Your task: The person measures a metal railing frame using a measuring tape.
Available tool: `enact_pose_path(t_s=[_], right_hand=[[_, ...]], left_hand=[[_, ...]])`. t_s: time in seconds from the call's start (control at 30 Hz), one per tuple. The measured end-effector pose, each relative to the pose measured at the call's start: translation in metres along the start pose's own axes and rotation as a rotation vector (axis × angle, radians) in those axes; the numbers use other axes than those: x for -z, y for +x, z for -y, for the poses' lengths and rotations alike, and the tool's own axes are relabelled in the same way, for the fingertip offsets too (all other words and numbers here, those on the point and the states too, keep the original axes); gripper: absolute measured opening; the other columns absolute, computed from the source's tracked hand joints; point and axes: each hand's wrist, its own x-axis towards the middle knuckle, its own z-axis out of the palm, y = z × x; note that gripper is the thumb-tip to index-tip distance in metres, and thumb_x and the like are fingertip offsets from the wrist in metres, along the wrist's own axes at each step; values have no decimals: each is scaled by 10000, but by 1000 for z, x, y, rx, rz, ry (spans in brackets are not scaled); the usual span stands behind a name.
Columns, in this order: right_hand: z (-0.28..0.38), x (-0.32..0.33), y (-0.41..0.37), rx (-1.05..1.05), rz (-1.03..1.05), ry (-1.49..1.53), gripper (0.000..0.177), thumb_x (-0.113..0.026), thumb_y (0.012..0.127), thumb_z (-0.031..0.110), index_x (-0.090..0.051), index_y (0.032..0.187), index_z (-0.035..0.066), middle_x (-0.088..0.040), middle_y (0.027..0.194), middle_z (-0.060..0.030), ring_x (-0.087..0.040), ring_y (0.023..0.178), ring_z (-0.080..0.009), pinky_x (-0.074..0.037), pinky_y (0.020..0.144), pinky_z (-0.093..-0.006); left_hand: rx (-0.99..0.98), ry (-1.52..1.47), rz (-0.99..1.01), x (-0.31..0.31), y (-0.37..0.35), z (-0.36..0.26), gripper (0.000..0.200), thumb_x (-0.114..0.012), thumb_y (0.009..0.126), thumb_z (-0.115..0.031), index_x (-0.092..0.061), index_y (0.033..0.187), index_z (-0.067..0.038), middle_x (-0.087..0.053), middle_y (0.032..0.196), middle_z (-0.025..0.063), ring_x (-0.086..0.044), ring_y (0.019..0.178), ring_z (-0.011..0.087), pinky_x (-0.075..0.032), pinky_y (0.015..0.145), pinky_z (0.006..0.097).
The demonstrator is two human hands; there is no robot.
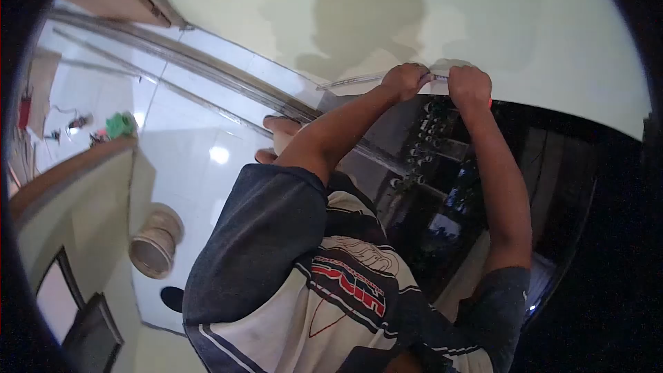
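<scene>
Two broad surfaces fill the upper and right parts of the frame: a pale panel (525, 21) across the top and a dark glossy panel (559, 166) below it. Their shared edge runs in a curve from top centre towards the right border, and both hands sit on that edge.

White tiled floor (200, 131) takes up the left centre. Most of it lies open, apart from long metal rails (207, 62) that cross it diagonally from the upper left towards the hands. A wood-edged unit (76, 193) closes off the lower left. A round roll (155, 245) lies on the floor just beside it, and a small green object (121, 124) sits near its upper end. The person's feet (280, 128) show at centre, just beside the rails.

Both arms reach up from the lower frame, the left slightly bent at the elbow and the right nearly straight. They converge at top centre with open room on either side.

The left hand (404, 81) is closed in a fist, knuckles up, around a thin pale strip (352, 82). The strip lies along the panel edge and sticks out to the left of the fist, free at that end. The right hand (469, 86) is just beside the left hand, also closed, gripping the strip's other end. A short stretch of strip is visible between the two fists. A trace of red shows under the right hand; what it is cannot be told.
</scene>
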Motion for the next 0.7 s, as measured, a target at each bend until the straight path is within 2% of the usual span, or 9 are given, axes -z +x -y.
enact_pose_path(t_s=[0.17,0.33,0.43,0.7], right_hand=[[-2,1,5,24,47,-75,198,-564,906,208,-731,935,107,-721,965,-105,-703,943,-271,-577,760,-420],[0,6,1,45,64,-102,202,-570,908,213,-723,982,103,-721,982,-105,-702,952,-270,-579,757,-412],[-1,-1,-1,37,82,-110,184,-584,903,203,-721,969,100,-720,966,-108,-703,930,-273,-578,753,-419],[-3,-1,-6,18,46,-101,161,-640,874,234,-707,924,96,-715,926,-115,-707,896,-289,-575,741,-440]], left_hand=[[50,-6,7,4,-3,-8,510,-437,1007,-486,-663,1031,-30,-667,951,202,-631,958,396,-496,856,504],[134,60,-10,7,-6,-19,607,-475,952,-597,-677,1000,-27,-675,946,209,-659,931,385,-519,834,496],[150,56,-103,-1,-12,-24,632,-486,939,-613,-676,985,-12,-681,949,201,-666,934,373,-530,829,483],[149,26,-135,-11,-14,-21,605,-511,933,-588,-667,1000,-8,-676,976,200,-661,946,373,-528,856,474]])
